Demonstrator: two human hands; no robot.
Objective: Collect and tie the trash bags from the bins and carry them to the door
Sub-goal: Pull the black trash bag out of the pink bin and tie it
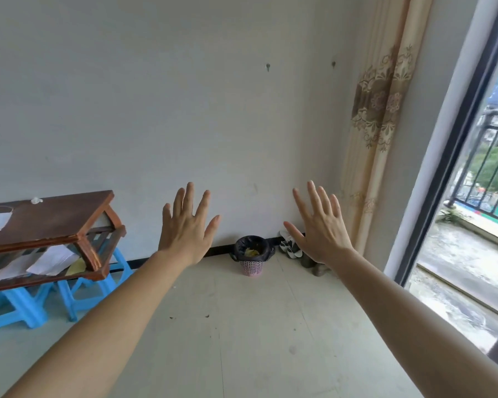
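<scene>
Start of task: left hand point(184, 234) and right hand point(322, 234) splayed, empty; beyond, between them, bag point(266, 249) untied in bin point(251, 268).

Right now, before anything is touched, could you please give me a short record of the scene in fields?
left hand: open, fingers spread, holding nothing
right hand: open, fingers spread, holding nothing
bin: pink, on the floor against the wall
trash bag: black, lining the bin, untied, yellowish trash inside
shoes: on the floor right of the bin
table: brown wood, at left
stools: blue, below the table
curtain: beige, by the glass door
</scene>
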